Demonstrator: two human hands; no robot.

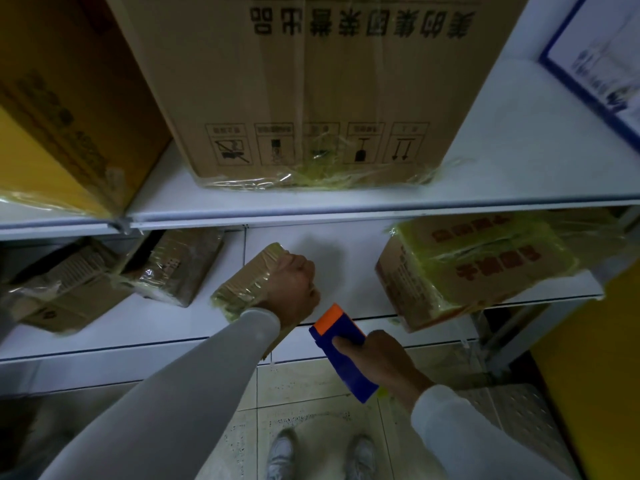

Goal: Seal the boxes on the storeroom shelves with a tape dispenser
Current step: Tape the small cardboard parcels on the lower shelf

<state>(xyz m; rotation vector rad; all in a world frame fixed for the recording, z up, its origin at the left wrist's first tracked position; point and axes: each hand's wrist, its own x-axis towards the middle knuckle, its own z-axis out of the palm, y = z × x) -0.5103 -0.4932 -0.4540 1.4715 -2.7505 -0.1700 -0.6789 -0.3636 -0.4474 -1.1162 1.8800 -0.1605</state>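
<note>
I'm looking down at white metal storeroom shelves (346, 206), two levels in view. My left hand (294, 282) is curled tight around the near end of a small brown cardboard box wrapped in yellowish clear tape (249, 278); it grips that box on the lower shelf, near the front edge, the box lying at a slant. My right hand (377, 362) holds the blue tape dispenser with an orange tip (341, 348), fingers wrapped round its body, orange end pointing up toward the left hand. The dispenser hangs just in front of the lower shelf edge, near the small box but not touching it, as far as I can see.

To the right on the same lower shelf sits a brown cardboard box with red lettering and heavy yellow-green tape (474, 268), overhanging the front edge a little. To the left lie two more taped cardboard boxes (104, 282), tilted against one another. On the upper shelf stands a big brown carton with black characters and handling symbols (311, 91), tape crumpled along its bottom edge, and beside it on the left a yellow-and-brown carton (59, 126). Both arms are in pale grey sleeves (194, 386). Below, grey shoes (284, 455) on a tiled floor (311, 386).
</note>
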